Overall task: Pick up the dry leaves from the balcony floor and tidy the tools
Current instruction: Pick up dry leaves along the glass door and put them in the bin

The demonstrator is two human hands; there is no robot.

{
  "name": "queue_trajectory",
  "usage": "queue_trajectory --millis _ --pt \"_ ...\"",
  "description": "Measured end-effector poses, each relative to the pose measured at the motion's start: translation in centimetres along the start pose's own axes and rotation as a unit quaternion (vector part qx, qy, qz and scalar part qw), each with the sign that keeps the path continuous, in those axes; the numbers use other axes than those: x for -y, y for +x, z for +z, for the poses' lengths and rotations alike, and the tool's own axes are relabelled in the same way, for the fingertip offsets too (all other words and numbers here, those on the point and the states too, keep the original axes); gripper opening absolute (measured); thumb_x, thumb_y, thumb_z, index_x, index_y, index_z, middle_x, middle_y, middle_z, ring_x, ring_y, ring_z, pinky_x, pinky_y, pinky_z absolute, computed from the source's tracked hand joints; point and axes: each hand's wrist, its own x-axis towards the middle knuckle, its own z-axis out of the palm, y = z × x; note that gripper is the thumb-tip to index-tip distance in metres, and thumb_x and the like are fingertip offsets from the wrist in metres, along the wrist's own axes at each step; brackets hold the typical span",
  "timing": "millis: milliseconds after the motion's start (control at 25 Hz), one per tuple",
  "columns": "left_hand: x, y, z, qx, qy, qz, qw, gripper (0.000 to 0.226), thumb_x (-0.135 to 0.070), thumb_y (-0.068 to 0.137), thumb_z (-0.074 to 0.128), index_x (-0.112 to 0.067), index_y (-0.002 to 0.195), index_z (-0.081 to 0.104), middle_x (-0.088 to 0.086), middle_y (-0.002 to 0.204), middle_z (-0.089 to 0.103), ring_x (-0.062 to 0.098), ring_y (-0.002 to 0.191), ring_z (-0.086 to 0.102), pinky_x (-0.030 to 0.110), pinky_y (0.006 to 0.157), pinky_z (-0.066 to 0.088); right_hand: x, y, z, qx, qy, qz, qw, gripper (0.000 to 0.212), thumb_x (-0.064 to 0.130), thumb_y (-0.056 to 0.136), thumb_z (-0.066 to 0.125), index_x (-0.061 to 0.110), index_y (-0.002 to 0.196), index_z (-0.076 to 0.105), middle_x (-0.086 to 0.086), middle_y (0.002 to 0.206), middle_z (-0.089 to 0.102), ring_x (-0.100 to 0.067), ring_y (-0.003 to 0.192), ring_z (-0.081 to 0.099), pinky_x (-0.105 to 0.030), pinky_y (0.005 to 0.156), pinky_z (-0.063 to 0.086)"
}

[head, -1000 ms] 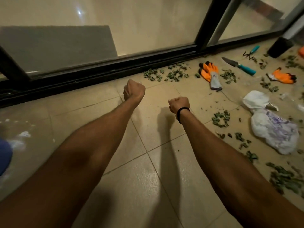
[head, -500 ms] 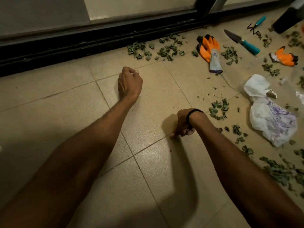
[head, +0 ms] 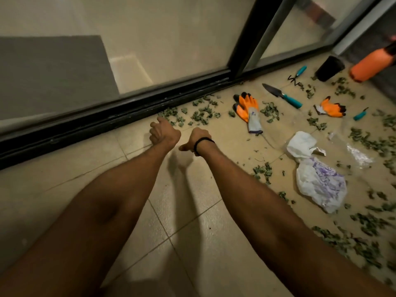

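Dry green leaves lie scattered over the tiled balcony floor: a pile by the door track [head: 199,114], a small clump [head: 262,171] right of my forearm, more at the lower right [head: 353,241]. My left hand [head: 164,132] is curled into a fist just short of the pile by the track and holds nothing. My right hand [head: 198,137], with a black band on its wrist, bends down at the wrist beside it, fingers folded under, thumb out. The tools lie at the far right: a trowel [head: 282,96], a hand rake [head: 296,75], a small teal-handled tool [head: 361,114], two orange gloves [head: 246,108] [head: 332,108].
A white plastic bag [head: 317,179] and a clear one [head: 355,151] lie crumpled on the right. A black pot [head: 330,68] and an orange bottle [head: 370,65] stand in the far corner. The black sliding-door track [head: 107,123] runs along the far side.
The view has tilted back up. Both fists have moved forward and come close together near the leaves by the track; the right wrist stays bent down.
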Motion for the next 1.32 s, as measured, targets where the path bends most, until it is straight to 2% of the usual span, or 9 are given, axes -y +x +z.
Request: queue_trajectory --millis 160,360,480,600,760,960,1120,1240,1320 --pt "-1.0 1.3 -1.0 0.014 -0.011 -0.009 1.000 0.072 -0.020 0.084 0.072 -0.006 0.142 0.031 0.025 0.141 0.038 0.041 0.128 0.045 0.045 0.098 0.045 1.1 3.3 -0.8 -0.111 0.084 0.007 0.990 0.033 0.031 0.087 0.074 0.003 0.101 0.065 -0.016 0.104 0.068 -0.031 0.096 0.063 -0.034 0.070 0.048" --pt "1.8 5.1 1.7 -0.006 0.000 0.086 0.996 0.083 -0.038 0.083 0.077 -0.014 0.144 0.027 0.017 0.141 0.028 0.036 0.129 0.040 0.042 0.103 0.043 -1.1 9.5 2.2 -0.134 0.172 -0.012 0.976 0.048 0.024 0.093 0.063 0.001 0.132 0.047 -0.020 0.132 0.049 -0.035 0.121 0.048 -0.037 0.097 0.042" --pt "3.5 7.5 3.3 -0.030 0.049 0.136 0.989 0.086 -0.053 0.086 0.069 -0.017 0.150 0.024 0.011 0.139 0.029 0.030 0.128 0.041 0.041 0.105 0.044 -2.1 12.0 5.3 -0.188 0.236 -0.009 0.953 0.039 0.019 0.095 0.059 0.009 0.131 0.047 -0.008 0.121 0.048 -0.029 0.109 0.051 -0.015 0.086 0.041" --pt "4.0 8.0 3.8 -0.074 0.079 0.179 0.978 0.070 -0.056 0.093 0.057 -0.016 0.146 0.034 0.009 0.134 0.038 0.022 0.114 0.048 0.036 0.091 0.050 -0.8 13.3 6.5 -0.241 0.202 -0.083 0.946 0.040 0.022 0.093 0.063 0.015 0.130 0.048 -0.007 0.120 0.045 -0.019 0.103 0.049 -0.024 0.086 0.045" --pt "4.3 8.1 4.7 -0.115 0.098 0.201 0.968 0.037 -0.042 0.101 0.051 -0.017 0.128 0.048 0.004 0.119 0.046 0.011 0.093 0.048 0.024 0.073 0.046 -0.6 14.2 7.6 -0.266 0.173 -0.122 0.940 0.032 0.034 0.095 0.060 0.015 0.119 0.052 -0.007 0.111 0.046 -0.016 0.096 0.044 -0.024 0.080 0.043" --pt "2.7 9.6 3.2 -0.050 0.114 0.208 0.970 0.015 -0.017 0.102 0.043 -0.012 0.116 0.047 0.007 0.109 0.043 0.019 0.081 0.048 0.033 0.069 0.045 -0.1 14.3 7.5 -0.261 0.134 -0.152 0.944 0.021 0.025 0.102 0.045 0.008 0.108 0.055 -0.011 0.107 0.049 -0.022 0.096 0.047 -0.038 0.084 0.049" --pt "3.6 9.2 2.3 -0.007 0.091 0.208 0.974 0.014 -0.009 0.098 0.045 -0.014 0.112 0.045 0.005 0.105 0.041 0.020 0.084 0.045 0.032 0.072 0.040 0.2 13.5 7.0 -0.259 0.183 -0.140 0.938 0.015 0.021 0.102 0.043 0.009 0.102 0.050 -0.009 0.102 0.049 -0.020 0.089 0.046 -0.039 0.080 0.047" --pt "2.6 9.5 2.5 0.001 0.076 0.201 0.977 0.033 -0.005 0.091 0.055 -0.015 0.121 0.048 0.005 0.110 0.044 0.019 0.090 0.046 0.029 0.075 0.038 0.1 13.6 6.1 -0.253 0.225 -0.124 0.933 0.008 0.012 0.100 0.042 0.013 0.105 0.048 -0.005 0.101 0.051 -0.020 0.089 0.049 -0.034 0.075 0.045" --pt "2.0 8.9 3.1 -0.002 0.069 0.204 0.976 0.032 -0.002 0.089 0.054 -0.014 0.119 0.055 0.006 0.113 0.047 0.019 0.094 0.049 0.029 0.077 0.042 0.7 13.8 5.2 -0.232 0.224 -0.107 0.940 0.028 0.003 0.096 0.042 0.014 0.122 0.047 -0.007 0.112 0.050 -0.022 0.096 0.051 -0.032 0.080 0.045"
